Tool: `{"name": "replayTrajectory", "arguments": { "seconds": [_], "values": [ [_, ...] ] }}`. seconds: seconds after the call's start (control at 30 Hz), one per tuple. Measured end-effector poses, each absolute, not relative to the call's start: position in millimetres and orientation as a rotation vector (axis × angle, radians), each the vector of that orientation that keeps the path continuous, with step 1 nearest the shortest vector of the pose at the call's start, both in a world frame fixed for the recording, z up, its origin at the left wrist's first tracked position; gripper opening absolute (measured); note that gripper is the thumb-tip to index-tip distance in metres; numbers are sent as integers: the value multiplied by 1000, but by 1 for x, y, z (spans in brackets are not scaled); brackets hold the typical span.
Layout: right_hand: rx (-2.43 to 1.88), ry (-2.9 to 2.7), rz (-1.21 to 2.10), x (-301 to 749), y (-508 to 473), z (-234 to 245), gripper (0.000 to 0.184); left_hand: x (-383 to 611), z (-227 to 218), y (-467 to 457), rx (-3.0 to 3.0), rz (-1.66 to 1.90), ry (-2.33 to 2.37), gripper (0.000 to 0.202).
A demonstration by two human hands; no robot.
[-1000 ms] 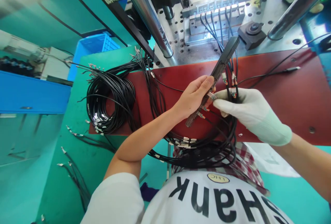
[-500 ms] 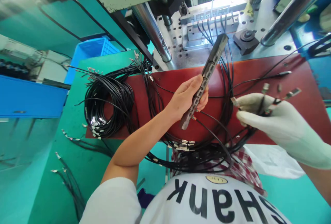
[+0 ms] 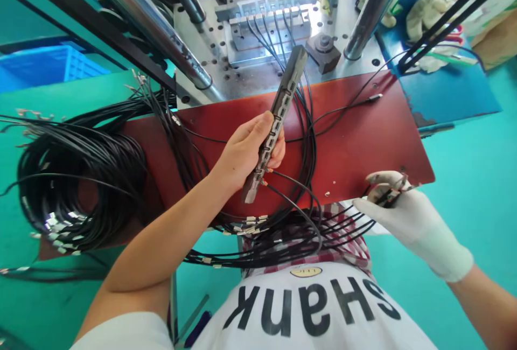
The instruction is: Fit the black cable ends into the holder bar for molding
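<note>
The bare left hand (image 3: 246, 151) clenches a long dark slotted metal fixture bar (image 3: 277, 124) at its lower half, over the red-brown bench (image 3: 363, 140). The white-gloved right hand (image 3: 398, 207) pinches thin black cable ends (image 3: 393, 191), just off the bench edge. Seating well probably means holding the bar steady, slots facing the cables.

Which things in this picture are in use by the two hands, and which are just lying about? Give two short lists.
In use:
- long slotted metal bar, gripped in the bare left hand
- cable ends, pinched in the gloved right hand
- black cables looping to both hands

Lying about:
- coiled cable bundle
- blue crate
- spare gloves
</note>
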State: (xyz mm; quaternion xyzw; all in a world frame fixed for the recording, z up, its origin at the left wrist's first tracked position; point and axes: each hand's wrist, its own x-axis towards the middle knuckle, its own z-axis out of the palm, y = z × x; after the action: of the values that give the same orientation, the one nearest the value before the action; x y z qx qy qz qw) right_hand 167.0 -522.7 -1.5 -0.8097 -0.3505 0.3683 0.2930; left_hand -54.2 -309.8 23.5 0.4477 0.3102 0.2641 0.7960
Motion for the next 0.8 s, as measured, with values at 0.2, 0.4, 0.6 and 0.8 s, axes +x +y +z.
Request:
{"name": "replayTrajectory", "arguments": {
  "seconds": [0.2, 0.4, 0.6, 0.8],
  "values": [
    [-1800, -405, 938, 151, -542, 7, 54, -55, 20, -306, 949, 556, 649, 46],
    [-1364, -613, 1364, 148, -521, 31, 18, -52, 18, -307, 986, 532, 634, 46],
    [-1357, -783, 1753, 127, -446, 34, 28, -56, 16, -313, 1059, 507, 628, 46],
    [-1094, -444, 1749, 117, -428, 26, 23, -66, 9, -308, 1028, 532, 617, 45]
  ]
}}
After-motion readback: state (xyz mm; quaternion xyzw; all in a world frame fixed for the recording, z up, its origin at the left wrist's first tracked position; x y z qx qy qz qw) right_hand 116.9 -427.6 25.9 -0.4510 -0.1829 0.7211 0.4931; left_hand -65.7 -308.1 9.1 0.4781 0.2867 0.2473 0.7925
